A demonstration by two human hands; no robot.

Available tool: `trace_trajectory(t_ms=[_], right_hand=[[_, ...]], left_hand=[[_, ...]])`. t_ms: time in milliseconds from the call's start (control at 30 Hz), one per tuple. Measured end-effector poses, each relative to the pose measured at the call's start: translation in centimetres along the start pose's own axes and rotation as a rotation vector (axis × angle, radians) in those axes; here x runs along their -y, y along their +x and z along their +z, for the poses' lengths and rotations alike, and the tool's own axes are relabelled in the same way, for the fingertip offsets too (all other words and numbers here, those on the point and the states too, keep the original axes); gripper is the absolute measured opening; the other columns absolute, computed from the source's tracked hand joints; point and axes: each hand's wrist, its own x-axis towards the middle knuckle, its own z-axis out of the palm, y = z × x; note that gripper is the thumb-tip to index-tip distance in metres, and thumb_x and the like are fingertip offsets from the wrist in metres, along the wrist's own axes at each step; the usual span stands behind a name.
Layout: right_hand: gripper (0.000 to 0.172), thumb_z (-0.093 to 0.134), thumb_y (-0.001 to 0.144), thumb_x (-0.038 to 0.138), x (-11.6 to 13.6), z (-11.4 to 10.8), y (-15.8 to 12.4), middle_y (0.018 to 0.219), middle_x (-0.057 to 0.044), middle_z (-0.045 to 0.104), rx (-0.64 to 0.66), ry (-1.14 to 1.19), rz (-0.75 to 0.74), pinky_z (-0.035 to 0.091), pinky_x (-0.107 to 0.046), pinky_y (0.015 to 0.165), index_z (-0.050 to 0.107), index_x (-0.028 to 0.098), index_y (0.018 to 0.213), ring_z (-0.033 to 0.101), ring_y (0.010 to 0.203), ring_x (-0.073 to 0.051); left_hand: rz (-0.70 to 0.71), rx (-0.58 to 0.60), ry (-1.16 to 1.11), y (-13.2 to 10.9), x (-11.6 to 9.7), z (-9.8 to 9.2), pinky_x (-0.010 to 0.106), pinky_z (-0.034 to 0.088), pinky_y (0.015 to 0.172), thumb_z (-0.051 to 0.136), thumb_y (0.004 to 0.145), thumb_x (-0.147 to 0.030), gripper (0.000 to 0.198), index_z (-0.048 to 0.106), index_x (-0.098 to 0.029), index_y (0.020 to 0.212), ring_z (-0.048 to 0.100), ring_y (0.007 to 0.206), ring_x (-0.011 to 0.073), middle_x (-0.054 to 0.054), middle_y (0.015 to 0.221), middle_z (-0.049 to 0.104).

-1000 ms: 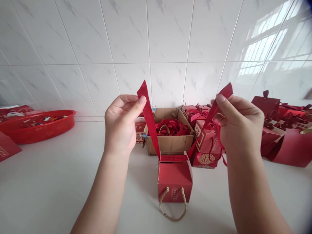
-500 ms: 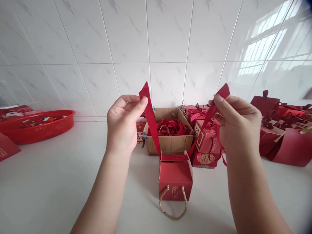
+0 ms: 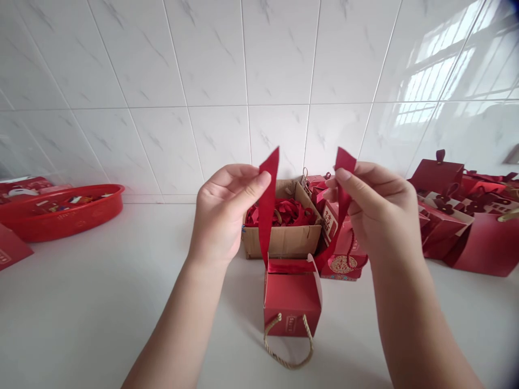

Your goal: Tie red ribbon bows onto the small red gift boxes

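Note:
Between thumb and fingers, my left hand (image 3: 231,208) pinches one end of a red ribbon (image 3: 266,221). My right hand (image 3: 377,208) pinches the other end at about the same height. The two lengths run down to the top of a small red gift box (image 3: 292,302), where the ribbon passes through its upper part. A twisted beige rope handle (image 3: 288,363) hangs from the box's near face and rests on the white counter. Both hands are raised above the box, one to each side, with the ribbon tips sticking up past the thumbs.
Behind the gift box stands an open cardboard box (image 3: 284,241) full of red ribbons. More red gift boxes (image 3: 344,243) are stacked beside it, and others (image 3: 484,243) crowd the far right. A red plastic basin (image 3: 73,224) holding small items sits at left. A tiled wall (image 3: 279,54) rises behind.
My hands have come closer together, each carrying its ribbon end inward and slightly down. The ribbon lengths now stand more upright and look slacker. The gift box stays in nearly the same place.

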Motion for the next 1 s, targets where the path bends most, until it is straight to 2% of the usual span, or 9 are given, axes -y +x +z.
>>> trace_trajectory(t_ms=[200, 300, 400, 500, 633, 733, 867, 1000], right_hand=[[0.005, 0.070, 0.078, 0.023, 0.3, 0.9, -0.9, 0.068, 0.002, 0.069, 0.169, -0.032, 0.075, 0.052, -0.023, 0.053, 0.073, 0.022, 0.082, 0.061, 0.055, -0.010], [0.006, 0.069, 0.078, 0.023, 0.4, 1.1, -1.1, 0.065, 0.002, 0.067, 0.202, -0.037, 0.067, 0.052, -0.023, 0.052, 0.073, 0.022, 0.083, 0.059, 0.054, -0.010], [0.006, 0.070, 0.078, 0.023, 0.5, 1.2, -1.2, 0.066, 0.002, 0.067, 0.216, -0.053, 0.062, 0.051, -0.024, 0.051, 0.074, 0.023, 0.083, 0.059, 0.054, -0.010], [0.007, 0.068, 0.079, 0.023, 0.5, 1.1, -1.2, 0.069, 0.002, 0.068, 0.271, -0.063, 0.049, 0.051, -0.024, 0.053, 0.074, 0.024, 0.083, 0.059, 0.056, -0.010], [0.009, 0.064, 0.081, 0.021, 0.7, 1.0, -1.2, 0.063, 0.002, 0.064, 0.335, -0.125, 0.023, 0.050, -0.023, 0.054, 0.072, 0.021, 0.077, 0.059, 0.058, -0.011], [0.013, 0.061, 0.083, 0.022, 0.9, 1.1, -1.3, 0.063, 0.001, 0.062, 0.391, -0.163, 0.018, 0.049, -0.025, 0.056, 0.071, 0.019, 0.076, 0.058, 0.062, -0.012], [0.023, 0.062, 0.084, 0.030, 1.0, 1.2, -1.3, 0.058, 0.002, 0.057, 0.408, -0.205, 0.016, 0.044, -0.022, 0.049, 0.066, 0.017, 0.065, 0.052, 0.055, -0.010], [0.024, 0.061, 0.085, 0.031, 0.8, 1.3, -1.2, 0.060, 0.002, 0.062, 0.411, -0.181, 0.022, 0.048, -0.023, 0.053, 0.068, 0.019, 0.066, 0.057, 0.057, -0.010]], left_hand=[[-0.088, 0.137, 0.030, -0.9, 0.0, 1.0, 0.023, 0.053, 0.066, 0.079, 0.068, -0.024, 0.011, 0.069, -0.022, 0.073, 0.064, 0.072, 0.0116, -0.001, 0.076, 0.069], [-0.096, 0.134, 0.077, -1.0, -0.1, 1.2, 0.023, 0.052, 0.063, 0.079, 0.066, -0.024, 0.014, 0.066, -0.021, 0.071, 0.063, 0.067, 0.0108, -0.002, 0.073, 0.067], [-0.139, 0.138, 0.101, -1.1, -0.1, 1.2, 0.023, 0.051, 0.060, 0.079, 0.066, -0.026, 0.020, 0.063, -0.022, 0.077, 0.062, 0.064, 0.0116, -0.003, 0.069, 0.066], [-0.151, 0.171, 0.122, -1.1, -0.1, 1.3, 0.025, 0.052, 0.064, 0.078, 0.068, -0.027, 0.020, 0.065, -0.022, 0.082, 0.064, 0.069, 0.0131, -0.001, 0.073, 0.067], [-0.133, 0.197, 0.130, -1.1, 0.0, 1.3, 0.025, 0.054, 0.069, 0.077, 0.069, -0.027, 0.016, 0.065, -0.019, 0.077, 0.065, 0.075, 0.0142, 0.002, 0.080, 0.069], [-0.164, 0.204, 0.135, -1.1, 0.0, 1.3, 0.026, 0.054, 0.064, 0.078, 0.067, -0.027, 0.019, 0.064, -0.020, 0.078, 0.065, 0.070, 0.0142, 0.001, 0.078, 0.068], [-0.190, 0.213, 0.141, -1.0, -0.1, 1.2, 0.026, 0.053, 0.060, 0.080, 0.064, -0.025, 0.023, 0.060, -0.020, 0.074, 0.063, 0.066, 0.0138, 0.000, 0.074, 0.066], [-0.179, 0.238, 0.125, -1.1, -0.2, 1.1, 0.026, 0.053, 0.060, 0.079, 0.065, -0.022, 0.024, 0.056, -0.018, 0.067, 0.063, 0.065, 0.0135, -0.001, 0.070, 0.064]])
